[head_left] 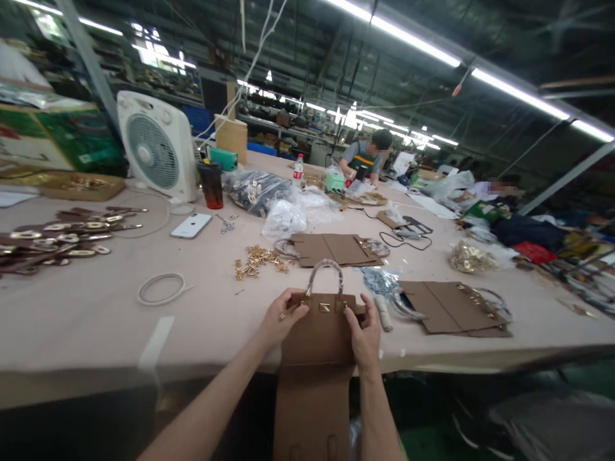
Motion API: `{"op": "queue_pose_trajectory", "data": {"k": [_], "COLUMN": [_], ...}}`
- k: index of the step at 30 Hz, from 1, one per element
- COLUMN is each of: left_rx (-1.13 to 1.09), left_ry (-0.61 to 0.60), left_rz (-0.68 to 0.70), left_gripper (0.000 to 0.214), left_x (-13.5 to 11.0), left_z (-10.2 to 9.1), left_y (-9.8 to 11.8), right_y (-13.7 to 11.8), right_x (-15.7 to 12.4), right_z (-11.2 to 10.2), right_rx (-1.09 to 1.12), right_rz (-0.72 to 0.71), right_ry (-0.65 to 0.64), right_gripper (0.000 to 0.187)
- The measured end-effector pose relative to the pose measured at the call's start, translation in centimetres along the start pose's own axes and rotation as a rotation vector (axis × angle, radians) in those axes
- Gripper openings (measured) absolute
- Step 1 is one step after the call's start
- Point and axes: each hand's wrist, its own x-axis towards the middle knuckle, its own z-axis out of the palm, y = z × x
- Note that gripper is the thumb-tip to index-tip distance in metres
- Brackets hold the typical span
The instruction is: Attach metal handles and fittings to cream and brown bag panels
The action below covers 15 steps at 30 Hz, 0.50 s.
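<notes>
A brown leather bag panel [321, 339] with a wrapped handle [325, 272] and gold fittings lies over the table's near edge and hangs down toward me. My left hand [284, 318] is closed on the panel's upper left corner, by a gold fitting. The panel's upper right corner is gripped by my right hand [364, 331], near the handle's other end. A pile of small gold hardware [258, 261] lies on the table just beyond.
More brown panels [336, 248] [451, 308] lie ahead and to the right. A white cord loop [161, 289], a white phone [191, 225], a dark cup [211, 184], a white fan [156, 146] and strap pieces [57, 237] are at left. Other people work at the far end.
</notes>
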Motion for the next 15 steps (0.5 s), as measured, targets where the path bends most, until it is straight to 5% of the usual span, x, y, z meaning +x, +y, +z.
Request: {"op": "queue_pose_trajectory", "data": {"k": [6,9,12,15], "left_rx": [-0.073,-0.125,-0.050,0.179], "left_ry": [-0.019,-0.007,0.223,0.475], "left_rz": [-0.013,-0.011,0.033,0.118], "left_gripper": [0.039,0.049,0.055,0.032], "left_x": [-0.6,-1.0,-1.9,-3.9], "left_z": [-0.2,-0.2,0.0,0.9], "left_y": [0.7,0.9,1.3,2.1], "right_y": [-0.6,-1.7,-3.4,-5.9], "right_x": [-2.1,-4.5,-7.0,-8.6], "right_z": [-0.9,-1.2,-2.3,-4.2], "right_rx": [-0.030,-0.040,-0.045,-0.085], "right_rz": [0.038,0.031,-0.030,-0.105], "right_ry": [-0.047,0.041,0.198,0.349], "right_gripper": [0.101,0.096,0.089,0.088]}}
